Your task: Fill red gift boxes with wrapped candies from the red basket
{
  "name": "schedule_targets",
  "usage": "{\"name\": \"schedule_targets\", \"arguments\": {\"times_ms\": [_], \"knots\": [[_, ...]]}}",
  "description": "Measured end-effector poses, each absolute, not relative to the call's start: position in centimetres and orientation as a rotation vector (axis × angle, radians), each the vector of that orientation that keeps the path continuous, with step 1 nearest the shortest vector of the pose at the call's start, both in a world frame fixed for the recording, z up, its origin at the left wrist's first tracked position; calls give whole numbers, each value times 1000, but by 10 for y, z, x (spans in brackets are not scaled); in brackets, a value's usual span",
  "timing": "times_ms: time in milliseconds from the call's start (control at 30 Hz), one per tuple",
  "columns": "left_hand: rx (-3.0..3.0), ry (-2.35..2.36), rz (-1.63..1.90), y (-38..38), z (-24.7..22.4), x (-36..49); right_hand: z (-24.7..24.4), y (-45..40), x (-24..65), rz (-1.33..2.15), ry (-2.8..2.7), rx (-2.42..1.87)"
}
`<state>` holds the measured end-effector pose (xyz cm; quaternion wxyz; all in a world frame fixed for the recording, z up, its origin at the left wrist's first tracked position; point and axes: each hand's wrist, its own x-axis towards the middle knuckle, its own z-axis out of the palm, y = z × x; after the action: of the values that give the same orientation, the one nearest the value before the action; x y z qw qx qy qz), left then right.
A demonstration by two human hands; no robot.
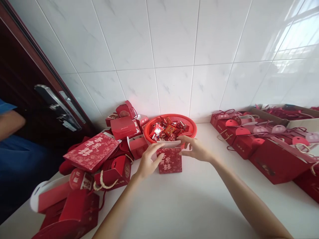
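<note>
A small red gift box with pale Chinese characters on its front stands upright on the white table in front of me. Its pale top flap is raised. My left hand grips the upper left edge, thumb against the front. My right hand holds the upper right side, with its fingers at the flap. The inside of the box is hidden from me. Just behind it sits a red plastic basket full of wrapped candies.
Many red gift boxes are heaped on the left, some with rope handles. More boxes stand in rows on the right, near a cardboard carton. A person in blue is at the far left, by a dark door. White tiles line the wall behind.
</note>
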<state>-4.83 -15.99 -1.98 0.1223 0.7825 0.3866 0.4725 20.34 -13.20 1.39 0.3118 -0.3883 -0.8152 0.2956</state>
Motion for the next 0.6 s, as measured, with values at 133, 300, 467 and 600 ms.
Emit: {"name": "schedule_targets", "arguments": {"times_ms": [133, 300, 467, 600], "knots": [[2309, 1056, 1565, -158, -26, -43, -4, -129, 202, 966, -1961, -901], [2038, 1083, 1599, -158, -17, -33, -8, -135, 199, 1127, -1702, -820], [1766, 1015, 1388, -144, -16, -28, -11, -141, 194, 1094, -1564, -833], [1820, 994, 1427, -135, -24, -25, -12, -145, 192, 1091, -1525, -857]]}}
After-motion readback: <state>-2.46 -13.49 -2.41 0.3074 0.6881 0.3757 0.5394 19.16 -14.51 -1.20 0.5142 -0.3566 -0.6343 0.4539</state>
